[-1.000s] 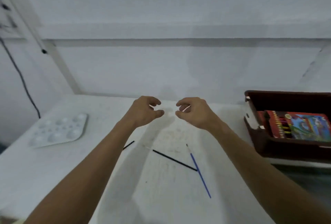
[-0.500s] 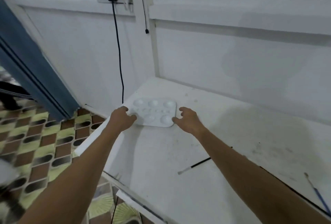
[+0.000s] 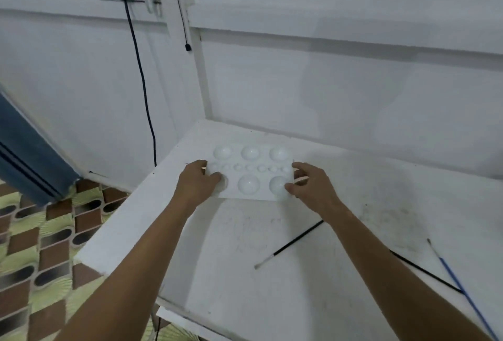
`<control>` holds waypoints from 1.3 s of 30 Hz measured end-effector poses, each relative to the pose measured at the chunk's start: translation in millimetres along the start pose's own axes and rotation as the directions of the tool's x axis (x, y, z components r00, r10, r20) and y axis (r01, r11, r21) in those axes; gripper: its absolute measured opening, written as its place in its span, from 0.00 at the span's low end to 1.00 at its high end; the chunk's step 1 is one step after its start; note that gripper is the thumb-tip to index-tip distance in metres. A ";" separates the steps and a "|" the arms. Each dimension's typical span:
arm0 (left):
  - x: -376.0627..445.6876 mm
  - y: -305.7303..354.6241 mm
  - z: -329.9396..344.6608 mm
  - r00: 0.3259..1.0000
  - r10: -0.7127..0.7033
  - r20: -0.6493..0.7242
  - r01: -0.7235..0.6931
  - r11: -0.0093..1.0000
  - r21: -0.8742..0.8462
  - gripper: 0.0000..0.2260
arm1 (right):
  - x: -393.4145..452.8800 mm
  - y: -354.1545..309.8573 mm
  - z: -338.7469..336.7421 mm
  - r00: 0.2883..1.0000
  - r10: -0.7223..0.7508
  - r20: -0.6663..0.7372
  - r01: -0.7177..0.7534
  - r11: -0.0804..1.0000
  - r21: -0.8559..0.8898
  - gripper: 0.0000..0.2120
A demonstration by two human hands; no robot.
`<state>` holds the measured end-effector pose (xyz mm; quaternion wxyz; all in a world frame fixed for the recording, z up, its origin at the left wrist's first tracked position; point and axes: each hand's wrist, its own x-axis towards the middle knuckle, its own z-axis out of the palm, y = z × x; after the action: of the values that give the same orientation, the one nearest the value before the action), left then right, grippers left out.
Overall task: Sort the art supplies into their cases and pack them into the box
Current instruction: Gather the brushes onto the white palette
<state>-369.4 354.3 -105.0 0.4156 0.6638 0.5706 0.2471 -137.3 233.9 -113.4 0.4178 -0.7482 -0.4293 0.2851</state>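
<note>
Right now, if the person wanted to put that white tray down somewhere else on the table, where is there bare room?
Bare tabletop lies between the two forearms, in front of the paint palette that both the left hand and the right hand grip. It is crowded to the right, where the black brush, another black brush and the blue brush lie.

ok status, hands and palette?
Left hand, right hand grip white palette by its ends. Palette on table. Nothing blocking; brushes nearer.

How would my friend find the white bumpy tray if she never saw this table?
Look at the far left corner of the white table, under the black cable hanging down the wall. The palette lies there, with the left hand and right hand gripping its two ends. It alone has round wells; the brushes nearby are thin sticks.
</note>
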 end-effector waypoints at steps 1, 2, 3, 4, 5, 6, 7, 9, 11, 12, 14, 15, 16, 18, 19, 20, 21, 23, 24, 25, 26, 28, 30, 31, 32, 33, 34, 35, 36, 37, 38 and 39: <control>-12.8 7.4 12.9 0.999 0.026 0.043 -0.025 0.999 -0.022 0.11 | -16.0 8.1 -20.1 1.000 0.003 -0.030 -0.003 1.000 0.015 0.25; -27.1 14.5 26.7 0.995 0.051 0.086 -0.047 0.998 -0.046 0.11 | -33.9 17.5 -39.0 0.998 0.015 -0.063 -0.013 1.000 0.026 0.24; -42.1 20.6 40.6 0.990 0.072 0.124 -0.064 0.996 -0.065 0.12 | -53.8 26.6 -56.4 0.995 0.032 -0.096 -0.029 0.999 0.026 0.22; -57.3 26.3 54.7 0.983 0.091 0.161 -0.078 0.993 -0.086 0.13 | -74.1 36.4 -71.8 0.991 0.052 -0.127 -0.049 0.999 0.023 0.21; -72.4 30.5 68.6 0.976 0.098 0.196 -0.080 0.992 -0.100 0.15 | -94.4 47.3 -84.7 0.985 0.075 -0.152 -0.073 0.997 0.019 0.20; -87.7 33.8 81.8 0.968 0.102 0.227 -0.078 0.990 -0.115 0.16 | -114.1 58.2 -95.4 0.980 0.101 -0.174 -0.098 0.995 0.021 0.20; -102.2 36.2 93.8 0.962 0.100 0.254 -0.071 0.990 -0.124 0.15 | -132.8 69.0 -104.4 0.973 0.125 -0.192 -0.122 0.992 0.024 0.20; -126.7 36.7 113.6 0.950 0.103 0.295 -0.074 0.991 -0.109 0.15 | -166.0 87.4 -117.1 0.964 0.159 -0.214 -0.153 0.987 0.046 0.21; -146.1 34.9 128.0 0.935 0.111 0.336 -0.091 0.993 -0.074 0.17 | -194.1 99.3 -126.7 0.956 0.177 -0.232 -0.166 0.984 0.067 0.21; -155.1 34.2 132.9 0.927 0.117 0.357 -0.100 0.993 -0.064 0.18 | -206.3 103.6 -130.9 0.953 0.184 -0.242 -0.170 0.982 0.078 0.21; -170.1 30.0 139.4 0.909 0.124 0.397 -0.111 0.992 -0.055 0.19 | -227.5 110.3 -137.0 0.949 0.193 -0.249 -0.175 0.980 0.093 0.21; -176.8 27.0 141.2 0.902 0.119 0.416 -0.109 0.993 -0.047 0.19 | -237.0 113.7 -138.6 0.948 0.202 -0.248 -0.183 0.978 0.095 0.21; -183.1 24.6 142.0 0.895 0.111 0.431 -0.105 0.994 -0.038 0.17 | -245.3 116.9 -139.5 0.946 0.211 -0.245 -0.194 0.977 0.092 0.21; -191.1 18.3 143.5 0.892 0.093 0.442 -0.103 0.995 0.000 0.15 | -258.0 124.4 -140.2 0.946 0.227 -0.232 -0.215 0.974 0.077 0.21; -193.3 15.6 144.4 0.894 0.083 0.440 -0.107 0.994 0.031 0.14 | -262.4 128.0 -140.5 0.947 0.231 -0.224 -0.223 0.973 0.062 0.21; -194.6 13.7 145.0 0.898 0.075 0.434 -0.115 0.991 0.067 0.14 | -265.3 131.5 -141.0 0.949 0.229 -0.217 -0.226 0.973 0.039 0.21; -194.9 12.6 145.7 0.901 0.072 0.427 -0.128 0.986 0.104 0.13 | -266.8 134.2 -141.6 0.952 0.220 -0.212 -0.223 0.975 0.009 0.21; -194.3 12.2 146.9 0.906 0.080 0.416 -0.164 0.972 0.171 0.12 | -266.5 138.2 -142.9 0.957 0.204 -0.204 -0.218 0.975 -0.050 0.22; -193.4 12.5 147.6 0.909 0.083 0.409 -0.176 0.964 0.198 0.11 | -265.0 139.2 -143.5 0.959 0.201 -0.198 -0.219 0.973 -0.073 0.22; -192.3 13.1 148.7 0.911 0.087 0.403 -0.187 0.958 0.216 0.11 | -263.5 139.9 -144.1 0.961 0.198 -0.192 -0.219 0.971 -0.092 0.22; -191.4 13.8 149.9 0.912 0.092 0.399 -0.196 0.954 0.227 0.11 | -261.8 139.7 -144.8 0.963 0.194 -0.186 -0.217 0.970 -0.114 0.21; -190.9 15.9 151.8 0.913 0.104 0.395 -0.213 0.947 0.241 0.11 | -258.4 138.5 -147.2 0.968 0.178 -0.179 -0.206 0.967 -0.152 0.20; -190.0 18.1 152.1 0.916 0.128 0.379 -0.242 0.932 0.270 0.11 | -253.7 138.3 -151.4 0.965 0.176 -0.195 -0.209 0.964 -0.166 0.17; -188.5 19.2 151.0 0.921 0.140 0.363 -0.252 0.925 0.285 0.11 | -250.2 139.1 -154.0 0.961 0.172 -0.215 -0.212 0.961 -0.178 0.16; -185.7 20.4 148.9 0.929 0.148 0.340 -0.255 0.920 0.296 0.12 | -245.7 141.1 -157.3 0.957 0.158 -0.243 -0.210 0.956 -0.205 0.15; -181.5 21.1 146.2 0.936 0.159 0.313 -0.259 0.914 0.312 0.13 | -240.4 144.0 -160.8 0.952 0.139 -0.272 -0.206 0.949 -0.238 0.14; -176.2 20.6 143.1 0.941 0.179 0.286 -0.274 0.900 0.339 0.13 | -234.9 147.0 -164.1 0.947 0.118 -0.298 -0.204 0.939 -0.276 0.14; -170.5 19.6 140.0 0.944 0.202 0.262 -0.293 0.877 0.380 0.14 | -229.1 150.3 -167.6 0.942 0.102 -0.320 -0.207 0.927 -0.314 0.15; -163.5 17.6 137.4 0.946 0.213 0.244 -0.302 0.853 0.426 0.15 | -222.5 153.6 -171.2 0.938 0.099 -0.332 -0.219 0.912 -0.347 0.15; -156.8 14.6 135.3 0.950 0.207 0.233 -0.297 0.833 0.467 0.17 | -215.9 156.9 -174.5 0.934 0.110 -0.339 -0.240 0.898 -0.370 0.16; -151.5 12.1 133.3 0.955 0.188 0.230 -0.282 0.817 0.504 0.18 | -209.0 159.0 -177.3 0.932 0.133 -0.336 -0.266 0.882 -0.389 0.17; -147.3 9.9 131.8 0.958 0.163 0.235 -0.268 0.801 0.535 0.19 | -202.0 160.0 -179.7 0.931 0.163 -0.327 -0.293 0.866 -0.404 0.18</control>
<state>-291.5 176.9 -145.4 0.2201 0.8364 0.4991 0.0539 -26.2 -57.5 -151.2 0.2547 -0.9026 -0.3267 0.1171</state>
